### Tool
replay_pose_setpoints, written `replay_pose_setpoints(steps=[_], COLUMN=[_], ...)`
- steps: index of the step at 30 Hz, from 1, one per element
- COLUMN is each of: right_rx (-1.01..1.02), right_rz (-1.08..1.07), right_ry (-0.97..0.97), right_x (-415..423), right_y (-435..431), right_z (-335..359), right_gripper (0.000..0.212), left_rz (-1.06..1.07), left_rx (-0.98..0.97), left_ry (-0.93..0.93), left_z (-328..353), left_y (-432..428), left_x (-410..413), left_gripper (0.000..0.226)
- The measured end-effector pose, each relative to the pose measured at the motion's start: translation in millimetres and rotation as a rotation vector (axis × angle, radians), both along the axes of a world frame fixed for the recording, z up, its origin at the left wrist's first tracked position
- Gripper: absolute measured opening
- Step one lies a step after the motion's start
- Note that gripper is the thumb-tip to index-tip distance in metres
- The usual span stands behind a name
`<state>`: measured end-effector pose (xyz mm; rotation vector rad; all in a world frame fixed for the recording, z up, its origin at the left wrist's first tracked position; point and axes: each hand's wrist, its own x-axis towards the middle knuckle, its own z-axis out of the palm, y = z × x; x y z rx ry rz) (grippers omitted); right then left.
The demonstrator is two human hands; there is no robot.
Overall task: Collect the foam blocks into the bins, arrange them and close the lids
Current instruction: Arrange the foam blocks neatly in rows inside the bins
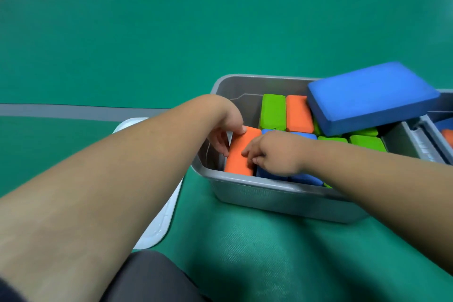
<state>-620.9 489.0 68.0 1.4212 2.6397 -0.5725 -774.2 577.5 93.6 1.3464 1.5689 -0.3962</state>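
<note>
Both hands are on one orange block (241, 152) at the near-left corner of the bin (269, 193). The left hand (226, 130) pinches its far end, with the thumb on top and the fingers down in the gap by the bin's left wall. The right hand (274, 152) curls its fingers over the block's right edge, against the blue blocks (306, 179) packed beside it.

The step looks like seating this block into the last slot of its row. It should go best with even pressure at both ends, so that it slides straight down and does not wedge. Foam drags on foam, so a slight rocking may help. The left fingers need to leave the gap before the block closes it.

A big block (370, 95) lies tilted across the bin's far-right part, above the rim. It probably has to be laid flat or moved before the lid (157, 228), on the floor left of the bin, can shut.
</note>
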Motion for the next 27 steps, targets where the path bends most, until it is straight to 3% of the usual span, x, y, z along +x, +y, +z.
replay_pose_setpoints(steps=[4,8,12,16,19,24,27], right_rx=[0.007,0.06,0.116,0.165,0.178,0.186,0.162], right_rz=[-0.136,-0.279,-0.387,-0.392,-0.353,-0.326,-0.306], right_ry=[0.062,0.021,-0.018,-0.081,-0.099,-0.072,-0.092], right_x=[10.8,32.8,57.7,71.8,71.9,63.1,60.8], right_y=[3.2,9.3,15.8,16.3,14.8,13.6,9.9], right_z=[9.2,14.2,18.9,23.8,27.4,32.8,34.1], right_gripper=[0.028,0.029,0.031,0.03,0.03,0.03,0.03], left_rz=[-0.067,-0.148,-0.142,-0.319,-0.396,-0.114,-0.083], left_rx=[0.084,0.195,0.365,0.413,0.523,0.258,0.144], left_ry=[0.019,-0.004,0.069,0.219,0.278,0.159,0.114], left_z=[-0.4,3.3,-3.4,-16.8,-18.3,-1.0,-17.7], left_y=[-3.1,-6.8,0.0,-1.6,0.1,5.6,4.7], left_x=[2.6,11.2,22.1,23.9,28.1,22.6,20.0], left_gripper=[0.042,0.054,0.041,0.08,0.082,0.062,0.058])
